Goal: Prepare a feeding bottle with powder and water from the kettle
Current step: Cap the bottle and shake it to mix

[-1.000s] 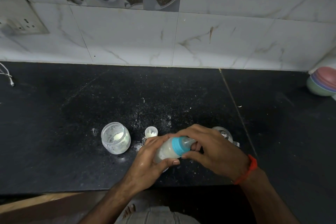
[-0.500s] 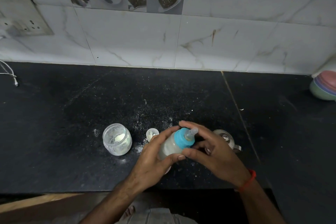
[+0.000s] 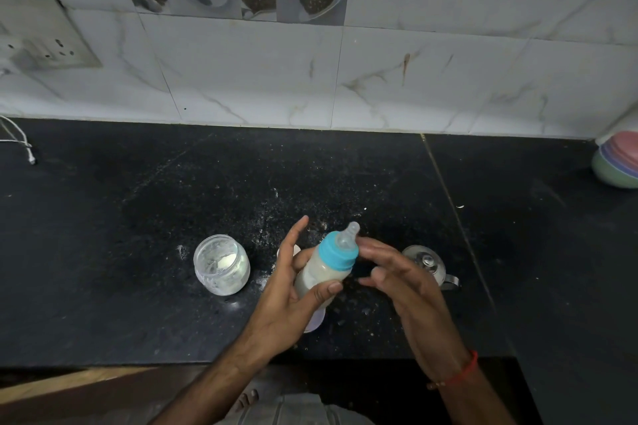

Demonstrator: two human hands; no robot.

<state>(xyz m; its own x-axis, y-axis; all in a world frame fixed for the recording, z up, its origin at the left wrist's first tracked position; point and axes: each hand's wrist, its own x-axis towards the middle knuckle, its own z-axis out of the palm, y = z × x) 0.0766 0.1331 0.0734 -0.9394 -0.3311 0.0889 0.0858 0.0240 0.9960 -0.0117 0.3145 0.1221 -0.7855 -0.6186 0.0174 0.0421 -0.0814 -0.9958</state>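
Black stone countertop runs along a wall of pale marbled tiles, and white powder is scattered over its middle. At the near middle the left hand holds the feeding bottle above the counter, tilted with its teat pointing up and away. The thumb lies across the near side of the bottle body and the palm cups it from the left, while the index finger points straight up, clear of the bottle. The blue collar with its clear teat sits on the bottle's neck, and the body is filled with cloudy, milky liquid. The right hand hovers just right of the collar, fingers loosely spread and holding nothing.

Left of the hands stands the open powder jar, its walls coated white. Right of them, partly hidden behind the right hand, stands the steel kettle with its lid on. A small white cap peeks out behind the left hand. Stacked pastel bowls sit at the far right edge, and a white cable lies at the far left.

Judging by the milky contents and the fitted collar, powder and water are both in and the top is on. What seems left is mixing by shaking, and perhaps fitting the cap.
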